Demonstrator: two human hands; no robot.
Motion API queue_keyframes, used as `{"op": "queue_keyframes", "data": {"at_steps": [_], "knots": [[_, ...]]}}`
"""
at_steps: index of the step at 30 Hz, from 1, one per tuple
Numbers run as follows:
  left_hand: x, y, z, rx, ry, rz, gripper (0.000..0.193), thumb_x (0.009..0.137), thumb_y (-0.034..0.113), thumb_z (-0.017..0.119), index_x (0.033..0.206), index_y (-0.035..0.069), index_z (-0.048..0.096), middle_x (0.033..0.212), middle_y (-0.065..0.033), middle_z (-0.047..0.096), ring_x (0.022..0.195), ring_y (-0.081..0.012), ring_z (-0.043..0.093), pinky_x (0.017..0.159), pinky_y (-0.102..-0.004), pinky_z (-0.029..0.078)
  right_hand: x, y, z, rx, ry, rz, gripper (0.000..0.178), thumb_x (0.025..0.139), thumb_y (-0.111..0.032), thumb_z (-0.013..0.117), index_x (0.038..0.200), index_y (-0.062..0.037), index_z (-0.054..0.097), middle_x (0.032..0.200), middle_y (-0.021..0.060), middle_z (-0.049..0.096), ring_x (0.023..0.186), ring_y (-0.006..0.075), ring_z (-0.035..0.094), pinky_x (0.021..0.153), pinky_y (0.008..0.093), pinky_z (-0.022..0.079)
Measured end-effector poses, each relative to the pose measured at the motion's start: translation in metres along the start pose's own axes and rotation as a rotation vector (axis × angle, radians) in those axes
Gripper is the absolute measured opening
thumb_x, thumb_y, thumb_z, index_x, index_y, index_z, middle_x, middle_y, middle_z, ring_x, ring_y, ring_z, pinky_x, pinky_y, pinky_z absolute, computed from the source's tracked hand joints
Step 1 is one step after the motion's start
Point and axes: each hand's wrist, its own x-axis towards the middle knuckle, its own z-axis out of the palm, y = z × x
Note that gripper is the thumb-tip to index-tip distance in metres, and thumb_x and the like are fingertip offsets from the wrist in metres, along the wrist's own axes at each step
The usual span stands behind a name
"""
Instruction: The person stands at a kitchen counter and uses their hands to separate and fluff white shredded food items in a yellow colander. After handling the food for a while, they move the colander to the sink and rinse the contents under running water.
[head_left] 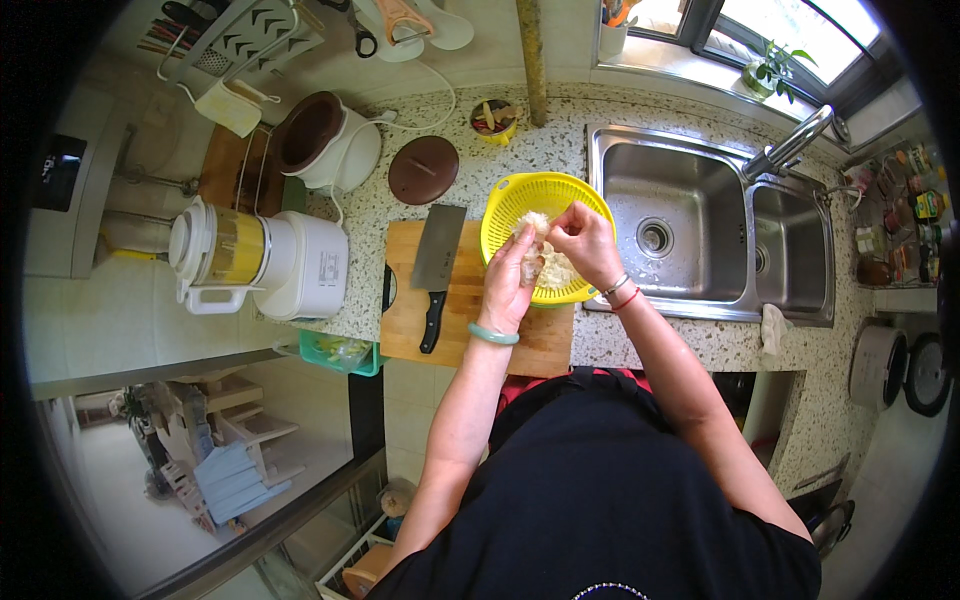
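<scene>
Above a yellow colander [492,215], my left hand [508,285] wears a green bangle and holds a pale, frilly clump [533,224] between thumb and fingers. It looks like a mushroom or fungus, but the kind is not certain. My right hand [590,245] is beside the clump at its right, thumb and fingers pinched together; whatever is in the pinch is too small to make out. More cream-coloured pieces [556,272] lie in the colander below my hands. The colander stands partly over a wooden cutting board [470,350], where a cleaver [437,262] with a black handle lies to the left.
A double steel sink [690,200] with a tap [795,145] is at the right. Left of the board are a blender [245,255], a white pot [340,150] with a brown inside, and a brown lid [423,170]. A small yellow container [493,122] stands behind the colander.
</scene>
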Motion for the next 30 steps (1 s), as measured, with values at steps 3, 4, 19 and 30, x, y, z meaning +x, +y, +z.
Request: {"op": "queue_keyframes", "data": {"at_steps": [3,4,19,30], "knots": [[0.004,-0.001,-0.004,-0.023,-0.004,-0.003,0.023,0.089,0.016,0.061,0.111,0.008,0.058,0.094,-0.0011,0.062,0.081,-0.0096,0.058,0.070,-0.0233,0.049,0.000,-0.004,-0.002,0.209,-0.050,0.161,0.010,0.077,-0.006,0.062,0.076,-0.0005,0.054,0.068,0.0057,0.062,0.059,0.0089,0.058,0.054,0.0229,0.048],[0.006,-0.002,-0.009,-0.029,-0.014,-0.003,0.023,0.089,0.016,0.062,0.111,0.008,0.058,0.094,-0.0012,0.062,0.081,-0.0096,0.058,0.070,-0.0233,0.049,0.001,-0.002,-0.002,0.247,-0.064,0.165,0.009,0.078,-0.005,0.061,0.077,-0.0007,0.054,0.068,0.0058,0.062,0.059,0.0089,0.058,0.054,0.0224,0.048],[0.014,0.001,-0.020,-0.050,-0.013,0.029,0.020,0.090,0.015,0.060,0.108,0.006,0.058,0.087,-0.0014,0.059,0.072,-0.0089,0.056,0.061,-0.0206,0.047,0.005,-0.004,-0.013,0.444,-0.090,0.294,0.005,0.078,-0.002,0.055,0.081,-0.0013,0.052,0.075,0.0086,0.064,0.061,0.0097,0.058,0.057,0.0227,0.048],[0.006,0.004,-0.006,-0.073,-0.025,-0.025,0.025,0.091,0.021,0.060,0.110,0.006,0.057,0.091,-0.0016,0.059,0.076,-0.0079,0.056,0.062,-0.0198,0.047,0.005,-0.011,-0.014,0.241,-0.215,0.290,0.021,0.084,-0.013,0.064,0.097,0.0024,0.063,0.085,0.0033,0.065,0.081,0.0066,0.058,0.072,0.0237,0.047]]}}
